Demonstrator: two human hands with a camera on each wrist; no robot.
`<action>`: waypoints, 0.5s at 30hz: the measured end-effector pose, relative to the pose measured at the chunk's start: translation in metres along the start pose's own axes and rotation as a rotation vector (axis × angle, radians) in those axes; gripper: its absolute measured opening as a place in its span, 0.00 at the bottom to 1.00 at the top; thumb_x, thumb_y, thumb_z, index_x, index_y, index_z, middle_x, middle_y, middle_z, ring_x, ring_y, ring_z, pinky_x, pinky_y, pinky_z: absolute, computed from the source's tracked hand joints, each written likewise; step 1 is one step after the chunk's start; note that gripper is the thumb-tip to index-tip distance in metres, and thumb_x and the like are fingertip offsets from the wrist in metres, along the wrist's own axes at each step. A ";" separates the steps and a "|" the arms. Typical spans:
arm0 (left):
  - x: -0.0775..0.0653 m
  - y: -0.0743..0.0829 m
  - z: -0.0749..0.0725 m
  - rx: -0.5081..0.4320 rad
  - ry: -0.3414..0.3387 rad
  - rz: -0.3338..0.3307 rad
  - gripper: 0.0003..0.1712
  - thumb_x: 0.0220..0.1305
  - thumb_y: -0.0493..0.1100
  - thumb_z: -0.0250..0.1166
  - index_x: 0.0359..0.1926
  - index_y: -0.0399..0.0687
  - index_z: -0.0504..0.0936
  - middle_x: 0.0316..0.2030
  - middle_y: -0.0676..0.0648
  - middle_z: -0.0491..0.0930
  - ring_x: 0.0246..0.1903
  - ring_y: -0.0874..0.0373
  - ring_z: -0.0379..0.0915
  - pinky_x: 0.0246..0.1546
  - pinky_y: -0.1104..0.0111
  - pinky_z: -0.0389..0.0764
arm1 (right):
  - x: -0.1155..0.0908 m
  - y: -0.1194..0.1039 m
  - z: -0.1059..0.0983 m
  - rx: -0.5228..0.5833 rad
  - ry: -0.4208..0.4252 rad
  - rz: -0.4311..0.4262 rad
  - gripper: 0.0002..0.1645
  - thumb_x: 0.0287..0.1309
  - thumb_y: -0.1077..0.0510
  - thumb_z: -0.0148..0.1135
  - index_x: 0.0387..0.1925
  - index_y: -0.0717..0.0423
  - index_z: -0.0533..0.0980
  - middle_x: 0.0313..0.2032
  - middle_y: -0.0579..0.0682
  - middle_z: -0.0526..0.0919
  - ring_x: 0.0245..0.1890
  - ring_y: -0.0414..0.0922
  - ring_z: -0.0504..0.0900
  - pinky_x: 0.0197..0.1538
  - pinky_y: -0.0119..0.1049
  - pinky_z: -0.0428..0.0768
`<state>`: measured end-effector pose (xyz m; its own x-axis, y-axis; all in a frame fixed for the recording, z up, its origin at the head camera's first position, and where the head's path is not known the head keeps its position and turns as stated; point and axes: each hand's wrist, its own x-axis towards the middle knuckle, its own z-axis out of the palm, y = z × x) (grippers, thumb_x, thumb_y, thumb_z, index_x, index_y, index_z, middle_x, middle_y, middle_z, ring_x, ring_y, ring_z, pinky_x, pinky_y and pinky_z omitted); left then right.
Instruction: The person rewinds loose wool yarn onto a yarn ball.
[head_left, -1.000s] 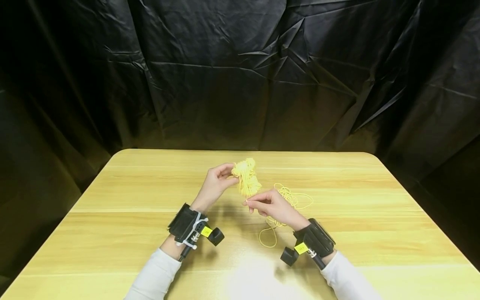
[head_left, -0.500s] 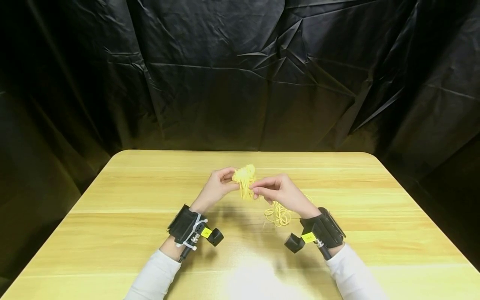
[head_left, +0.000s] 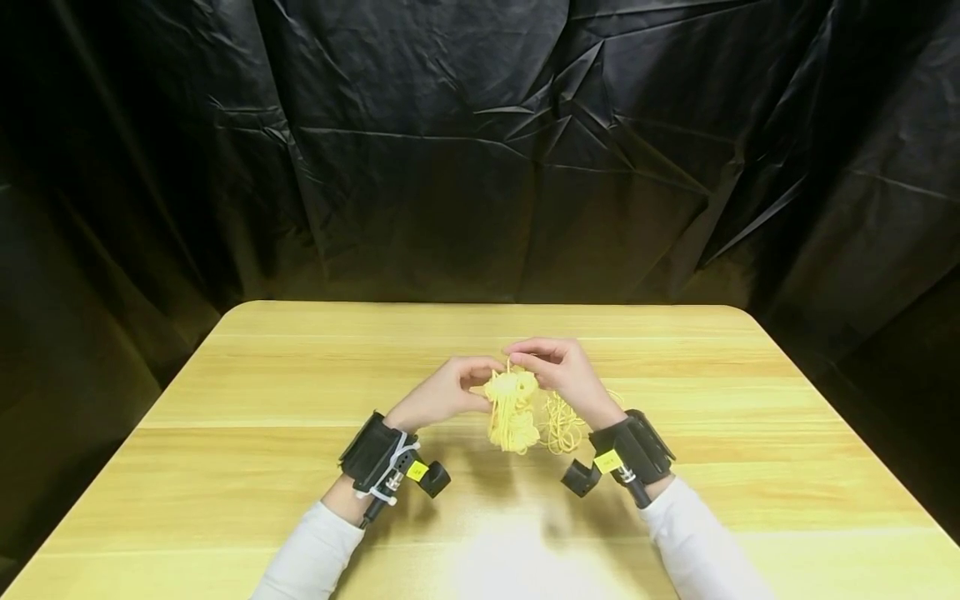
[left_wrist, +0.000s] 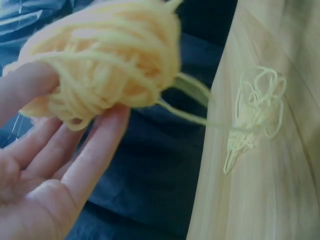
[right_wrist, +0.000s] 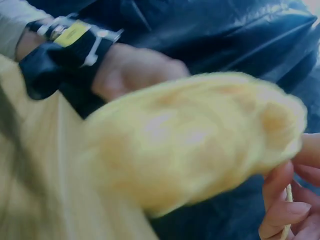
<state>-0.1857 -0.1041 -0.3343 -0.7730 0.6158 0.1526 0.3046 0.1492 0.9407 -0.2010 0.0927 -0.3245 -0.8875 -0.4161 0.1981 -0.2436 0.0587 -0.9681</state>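
Observation:
A bundle of yellow yarn (head_left: pixel 513 414) is held up over the table, its strands wound lengthwise. My left hand (head_left: pixel 447 393) grips it from the left; in the left wrist view the thumb and fingers of that hand (left_wrist: pixel 75 175) pinch the end of the wound yarn (left_wrist: pixel 115 60). My right hand (head_left: pixel 562 367) is at the bundle's top, pinching a strand between thumb and forefinger. The right wrist view shows the strand (right_wrist: pixel 287 205) running along the right fingers, beside the blurred bundle (right_wrist: pixel 190 145).
A loose tangle of yellow yarn (head_left: pixel 562 423) lies on the wooden table (head_left: pixel 262 467) below the right hand. Two strands (left_wrist: pixel 185 112) stretch from the bundle toward that tangle. Behind the table hangs a black sheet (head_left: pixel 420 208).
My right hand has moved from below the bundle, up past its right side, to its top. My left hand and the bundle have shifted right and nearer the person.

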 end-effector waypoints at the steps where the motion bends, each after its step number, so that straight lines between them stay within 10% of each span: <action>1: 0.000 0.000 0.000 -0.013 0.023 -0.010 0.22 0.51 0.31 0.63 0.50 0.35 0.72 0.46 0.39 0.77 0.45 0.55 0.74 0.45 0.64 0.75 | 0.000 0.004 0.001 -0.003 0.010 0.016 0.15 0.56 0.61 0.57 0.43 0.68 0.76 0.33 0.43 0.81 0.20 0.34 0.70 0.24 0.24 0.70; 15: 0.002 0.003 -0.001 -0.164 0.379 0.021 0.20 0.50 0.25 0.60 0.46 0.28 0.70 0.48 0.37 0.71 0.53 0.49 0.67 0.51 0.66 0.72 | -0.003 0.034 0.014 -0.026 0.008 0.067 0.12 0.48 0.73 0.47 0.33 0.78 0.74 0.18 0.44 0.72 0.16 0.36 0.66 0.21 0.26 0.65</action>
<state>-0.1866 -0.1035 -0.3310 -0.9272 0.2843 0.2437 0.2528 -0.0048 0.9675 -0.2009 0.0836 -0.3600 -0.9053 -0.4031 0.1341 -0.1935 0.1101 -0.9749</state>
